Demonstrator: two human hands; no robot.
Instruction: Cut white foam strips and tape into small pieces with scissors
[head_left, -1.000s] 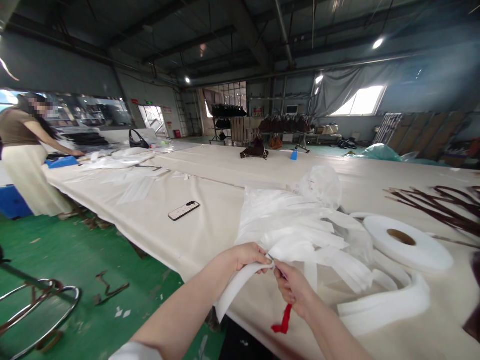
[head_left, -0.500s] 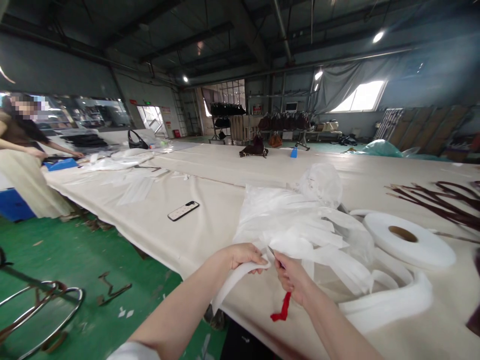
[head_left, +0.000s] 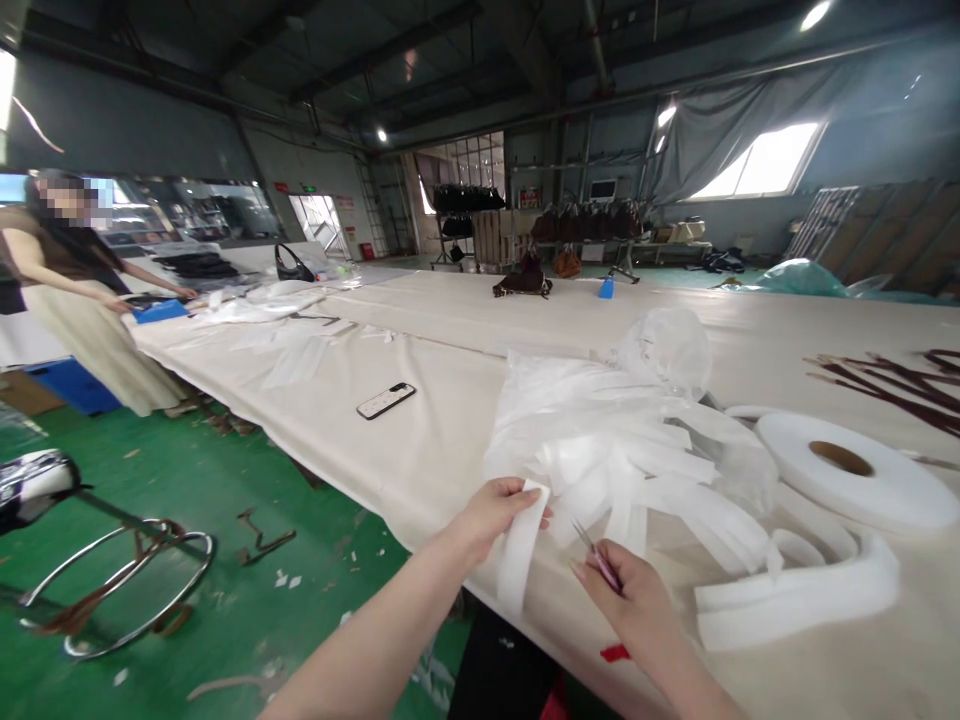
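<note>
Near the table's front edge, my left hand (head_left: pixel 495 515) pinches the end of a white strip (head_left: pixel 519 565) between thumb and fingers. The strip's other end hangs down toward the edge. Just to the right, my right hand (head_left: pixel 630 592) is closed around small thread snips (head_left: pixel 606 570) with a purple handle. Their metal points face the strip but stand apart from it. A bit of red ribbon (head_left: pixel 615 653) shows below that hand. Beyond both hands, a loose pile of white strips (head_left: pixel 592 475) lies on a clear plastic bag (head_left: pixel 667 350).
A large white roll (head_left: pixel 787 450) and a folded white length (head_left: pixel 802 600) lie to the right, with brown straps (head_left: pixel 862 385) behind. A phone (head_left: pixel 386 400) rests on the cloth-covered table (head_left: pixel 442 460). At the far left stands a co-worker (head_left: pixel 75 290); a metal-ringed stool (head_left: pixel 135 590) is on the floor.
The snips have moved away from the strip, to the right and down. My left hand has lifted the strip's end, which now hangs more upright. The view has shifted left.
</note>
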